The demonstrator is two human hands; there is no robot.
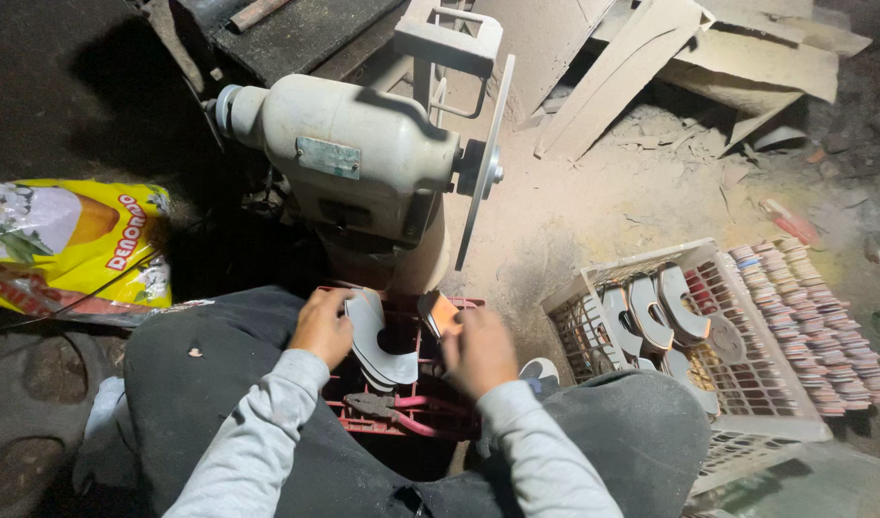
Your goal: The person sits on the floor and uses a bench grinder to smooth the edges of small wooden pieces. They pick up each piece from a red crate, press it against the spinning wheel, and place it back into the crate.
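The left hand point(320, 326) grips the upper left edge of a stack of grey curved pieces point(378, 341), which sits over the red crate point(416, 412) between the knees, its long axis running from the motor point(349, 158) down toward the person, the hollow of the curve facing right. The right hand point(478, 350) is blurred, fingers bent around a small orange-brown piece point(442, 312) just right of the stack, though how firmly it holds cannot be told. The crate's near side is hidden by the legs, and more grey pieces lie in the white basket point(747, 384) on the right.
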